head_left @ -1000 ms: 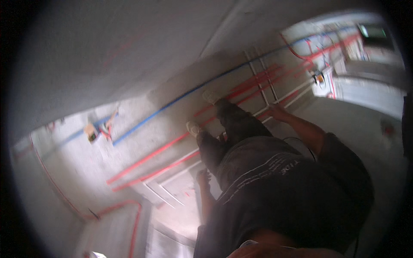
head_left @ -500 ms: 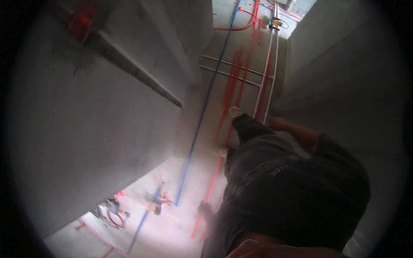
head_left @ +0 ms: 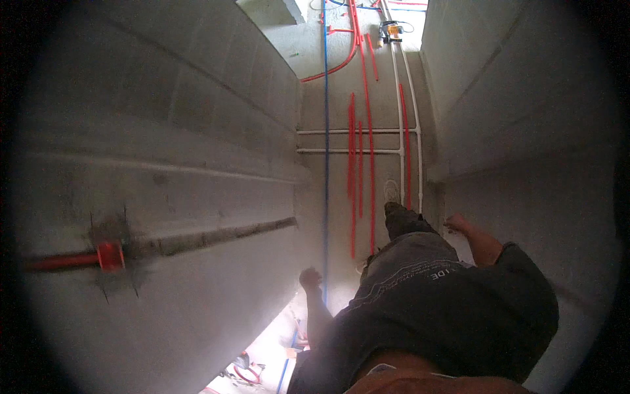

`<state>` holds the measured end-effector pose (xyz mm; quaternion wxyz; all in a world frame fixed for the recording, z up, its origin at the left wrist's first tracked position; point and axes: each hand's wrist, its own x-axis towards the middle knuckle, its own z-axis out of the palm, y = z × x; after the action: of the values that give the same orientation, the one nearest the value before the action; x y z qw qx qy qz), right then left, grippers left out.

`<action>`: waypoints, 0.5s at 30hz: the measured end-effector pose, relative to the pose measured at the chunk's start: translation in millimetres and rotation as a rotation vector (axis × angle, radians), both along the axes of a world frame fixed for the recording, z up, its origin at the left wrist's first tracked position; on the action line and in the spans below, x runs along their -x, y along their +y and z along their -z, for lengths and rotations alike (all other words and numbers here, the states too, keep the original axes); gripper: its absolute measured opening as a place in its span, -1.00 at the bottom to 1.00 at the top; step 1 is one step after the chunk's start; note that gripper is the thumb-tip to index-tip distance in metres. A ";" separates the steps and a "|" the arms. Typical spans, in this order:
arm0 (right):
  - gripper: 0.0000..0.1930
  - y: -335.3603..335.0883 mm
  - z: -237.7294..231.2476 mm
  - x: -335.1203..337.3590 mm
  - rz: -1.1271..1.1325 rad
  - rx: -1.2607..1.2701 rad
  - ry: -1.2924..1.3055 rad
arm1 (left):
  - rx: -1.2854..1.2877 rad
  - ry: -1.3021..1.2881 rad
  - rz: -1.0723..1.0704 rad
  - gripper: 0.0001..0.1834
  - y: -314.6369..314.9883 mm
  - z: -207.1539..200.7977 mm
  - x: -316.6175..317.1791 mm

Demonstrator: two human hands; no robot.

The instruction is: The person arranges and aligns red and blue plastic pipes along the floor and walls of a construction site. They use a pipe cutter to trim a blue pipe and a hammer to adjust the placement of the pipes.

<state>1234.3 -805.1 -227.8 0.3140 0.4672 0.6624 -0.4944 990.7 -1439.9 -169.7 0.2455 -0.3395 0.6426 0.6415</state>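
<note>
My left hand (head_left: 310, 279) hangs beside the left wall, near a long blue pipe (head_left: 326, 197) on the floor. Its fingers look loosely curled, slightly blurred, with nothing showing in them. Close to the right wall is my right hand (head_left: 457, 224), fingers curled in and holding nothing that I can see. Neither hand touches a pipe. Between them, one foot in a light shoe (head_left: 392, 190) is forward by the white pipes (head_left: 398, 98); the other shoe is mostly hidden behind my leg.
Loose red pipes (head_left: 352, 177) lie along the passage floor. White cross pipes (head_left: 354, 152) run over to the left wall. A yellow-and-black tool (head_left: 392, 31) sits on the white pipes ahead. In the left wall, a red box (head_left: 111, 255) is set in a groove. More gear (head_left: 244, 371) lies through the lower-left opening.
My view has swung left and I have stepped along the passage. My left hand has risen beside the wall's end, and a different foot placement shows. The red wall box is now plainly in view.
</note>
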 end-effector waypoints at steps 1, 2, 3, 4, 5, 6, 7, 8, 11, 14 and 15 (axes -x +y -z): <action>-0.48 -5.9 -17.5 15.4 -0.029 -0.001 0.055 | -0.324 0.055 -0.088 -0.73 6.5 -13.4 16.6; -0.51 -5.2 -34.6 35.9 0.057 -0.008 0.066 | -0.249 0.058 0.010 -0.68 16.3 -20.8 33.5; -0.55 0.3 -54.7 60.0 0.135 -0.017 0.069 | -0.176 0.053 0.099 -0.64 29.0 -25.7 49.3; -0.58 15.1 -67.9 67.9 0.224 -0.050 0.067 | -0.126 0.043 0.199 -0.59 55.2 -23.8 63.1; -0.59 31.2 -72.8 77.0 0.290 -0.014 0.102 | 0.037 0.188 0.387 -0.60 94.4 -34.7 80.8; -0.59 49.0 -60.5 86.1 0.347 0.013 0.149 | -0.012 0.135 0.363 -0.59 123.3 -36.9 97.3; -0.60 67.1 -48.5 97.1 0.392 0.047 0.207 | -0.055 0.090 0.329 -0.58 139.0 -33.0 112.8; -0.59 78.3 -42.2 107.2 0.452 0.041 0.290 | -0.093 0.041 0.302 -0.57 159.1 -26.9 124.0; -0.59 81.2 -87.2 179.8 0.351 0.007 0.309 | 0.184 -0.028 0.540 -0.77 211.9 -69.6 146.4; -0.59 104.4 -99.7 216.0 0.281 -0.033 0.385 | 0.145 -0.082 0.660 -0.81 238.1 -33.3 172.4; -0.59 114.8 -92.4 222.8 0.277 -0.030 0.439 | 0.180 -0.081 0.785 -0.80 243.0 -15.4 181.5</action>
<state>1011.5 -690.3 -135.3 0.0850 0.4399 0.6516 -0.6122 809.1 -1196.9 -154.2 0.4661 -0.1134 0.7668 0.4266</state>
